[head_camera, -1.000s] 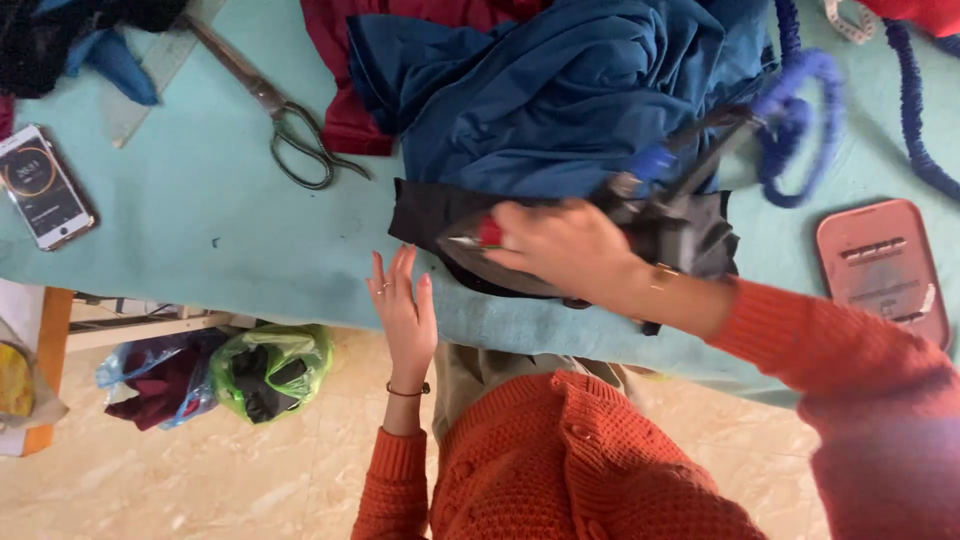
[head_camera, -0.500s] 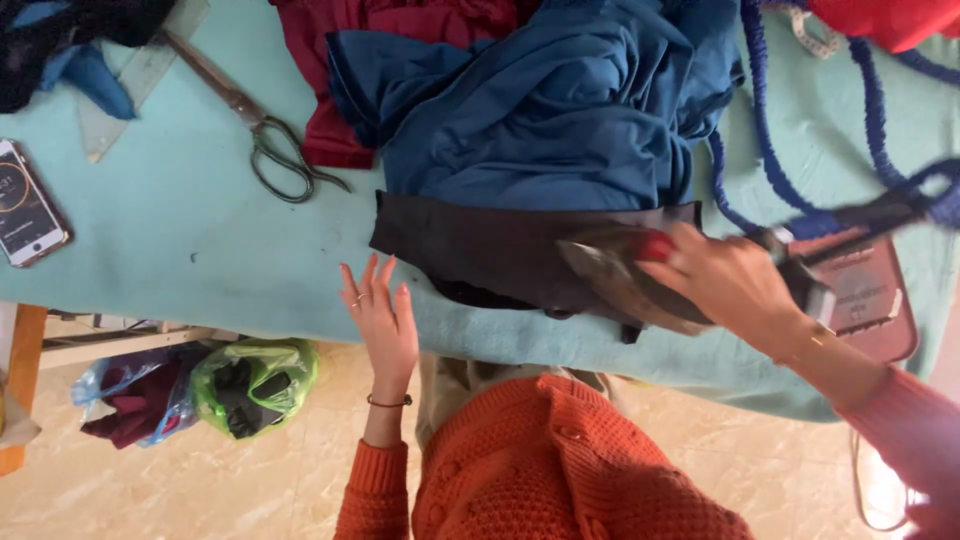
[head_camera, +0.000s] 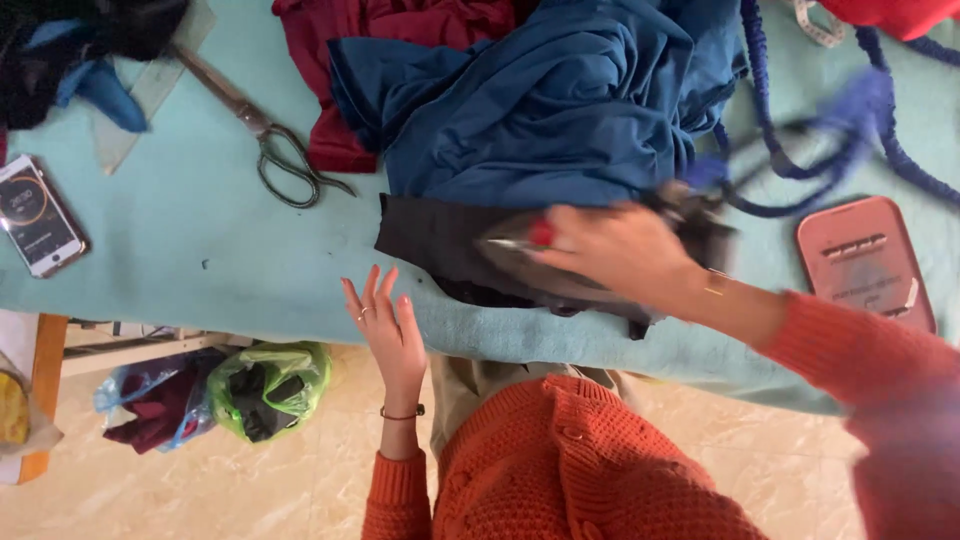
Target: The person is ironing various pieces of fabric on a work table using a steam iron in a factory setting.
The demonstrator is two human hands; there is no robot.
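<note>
My right hand is closed on the handle of a clothes iron with a red button, which rests on a black piece of cloth on the turquoise-covered table. The iron's blue coiled cord trails up to the right, blurred. My left hand is open with fingers apart, at the table's near edge just left of the black cloth, holding nothing. A crumpled blue fabric lies right behind the black cloth.
Dark red fabric lies behind the blue one. Large scissors and a phone lie at the left, a pink flat case at the right. A green plastic bag sits on the floor under the table.
The iron and my right hand slid right along the black cloth, then came back left. My left hand stayed at the table's edge.
</note>
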